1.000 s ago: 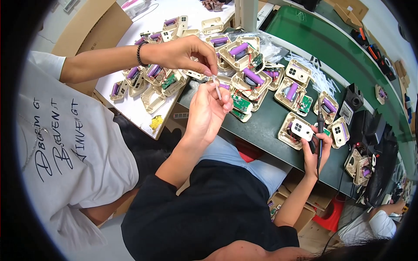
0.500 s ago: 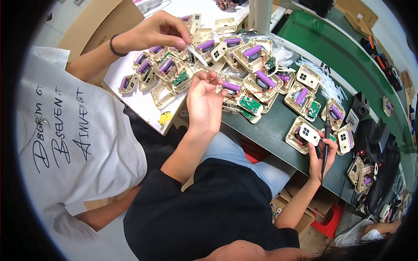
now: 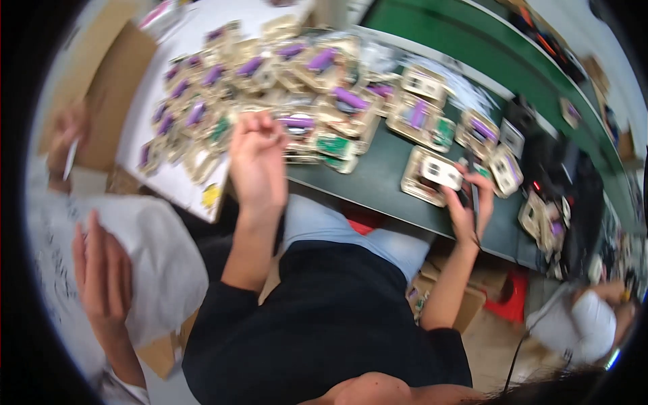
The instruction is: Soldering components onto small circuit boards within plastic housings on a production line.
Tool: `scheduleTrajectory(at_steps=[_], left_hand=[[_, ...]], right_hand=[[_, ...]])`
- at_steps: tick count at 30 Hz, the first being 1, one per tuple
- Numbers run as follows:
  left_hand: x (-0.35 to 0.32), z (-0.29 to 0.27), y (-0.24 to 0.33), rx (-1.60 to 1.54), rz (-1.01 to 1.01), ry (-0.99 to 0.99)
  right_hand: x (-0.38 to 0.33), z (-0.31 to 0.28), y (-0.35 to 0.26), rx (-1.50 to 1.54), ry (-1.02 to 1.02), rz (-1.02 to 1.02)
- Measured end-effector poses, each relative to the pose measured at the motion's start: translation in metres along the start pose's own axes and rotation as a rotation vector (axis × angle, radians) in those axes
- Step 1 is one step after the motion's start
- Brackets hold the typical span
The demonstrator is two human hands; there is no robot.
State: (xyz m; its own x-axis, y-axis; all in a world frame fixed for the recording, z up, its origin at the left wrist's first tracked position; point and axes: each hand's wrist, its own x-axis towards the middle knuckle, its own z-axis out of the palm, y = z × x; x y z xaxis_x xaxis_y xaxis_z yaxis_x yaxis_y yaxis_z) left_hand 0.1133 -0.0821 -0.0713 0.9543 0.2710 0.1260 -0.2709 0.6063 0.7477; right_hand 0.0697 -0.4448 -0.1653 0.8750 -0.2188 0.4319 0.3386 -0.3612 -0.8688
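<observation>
The picture is blurred by motion. My left hand (image 3: 260, 158) is curled into a fist at the near edge of a heap of beige trays with purple parts (image 3: 297, 88); whether anything lies inside the fist is hidden. My right hand (image 3: 470, 210) grips a thin dark pen-like tool (image 3: 476, 197) at the front edge of the dark green table (image 3: 378, 175). It sits just right of a beige tray holding a white part (image 3: 432, 177).
A person in a white shirt (image 3: 145, 270) stands at my left, one hand (image 3: 101, 277) raised near the chest, the other (image 3: 64, 135) by a cardboard box (image 3: 111, 94). More trays (image 3: 496, 145) and dark equipment (image 3: 567, 182) lie to the right. A white board (image 3: 179, 185) carries trays at left.
The other person's hand has pulled back off the trays to the far left. My left hand has closed into a fist. My right hand stays by the white-part tray.
</observation>
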Motion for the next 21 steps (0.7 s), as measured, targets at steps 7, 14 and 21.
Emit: scheduleTrajectory(at_steps=[7,14,21], left_hand=[[0.078,0.105,-0.047,1.028,0.029,-0.584],[0.209,0.199,-0.172,1.598,0.208,-1.029],[0.229,0.211,-0.215,1.945,-0.063,-1.176]], right_hand=[[0.000,0.002,-0.017,-0.038,-0.029,0.041],[0.001,-0.001,-0.023,-0.041,-0.020,0.023],[0.007,-0.005,-0.024,-0.058,-0.040,-0.020]])
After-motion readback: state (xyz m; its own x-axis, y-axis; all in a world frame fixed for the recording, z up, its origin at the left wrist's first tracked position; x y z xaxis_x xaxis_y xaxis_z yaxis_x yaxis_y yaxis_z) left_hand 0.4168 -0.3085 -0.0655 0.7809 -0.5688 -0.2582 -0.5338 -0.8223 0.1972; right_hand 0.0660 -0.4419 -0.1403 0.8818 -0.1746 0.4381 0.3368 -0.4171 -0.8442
